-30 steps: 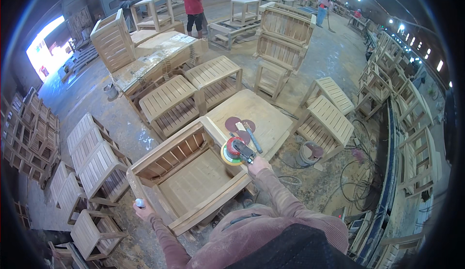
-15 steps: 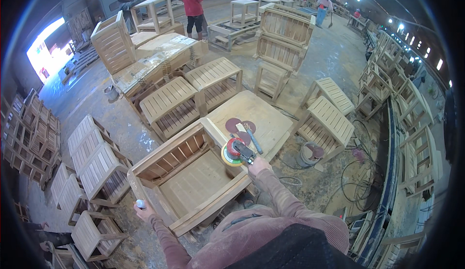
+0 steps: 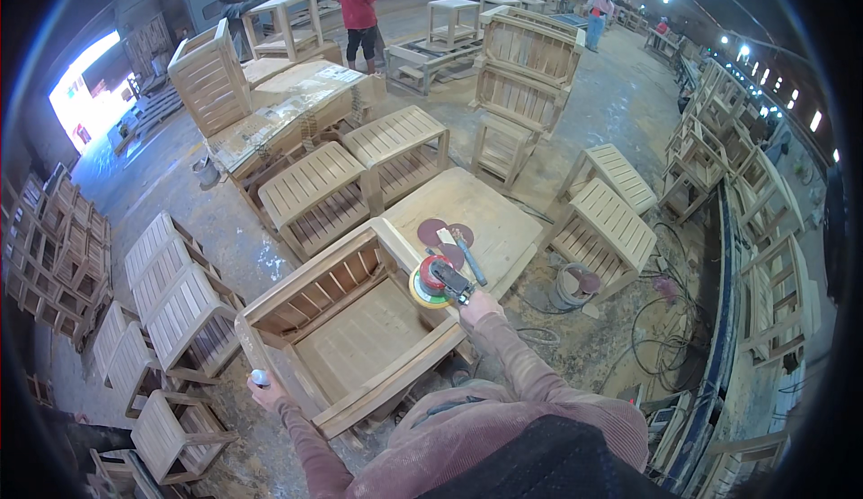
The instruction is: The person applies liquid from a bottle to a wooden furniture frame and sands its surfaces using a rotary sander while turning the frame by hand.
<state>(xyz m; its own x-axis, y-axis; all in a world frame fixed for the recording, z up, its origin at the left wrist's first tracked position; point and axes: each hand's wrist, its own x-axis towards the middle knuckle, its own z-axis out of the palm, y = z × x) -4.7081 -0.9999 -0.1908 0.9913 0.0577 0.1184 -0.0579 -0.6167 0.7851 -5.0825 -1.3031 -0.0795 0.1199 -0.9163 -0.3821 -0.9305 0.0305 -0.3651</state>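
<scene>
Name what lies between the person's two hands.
In the head view, the wooden chair frame spans the stretch: the left hand grips its near corner, and the right hand holds a sander on its far arm.

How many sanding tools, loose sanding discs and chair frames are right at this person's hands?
Power sander, in the right hand: 1
Loose reddish-brown sanding discs on the flat panel: 3
Wooden chair frame, gripped at its corner by the left hand: 1
Total: 5
</scene>
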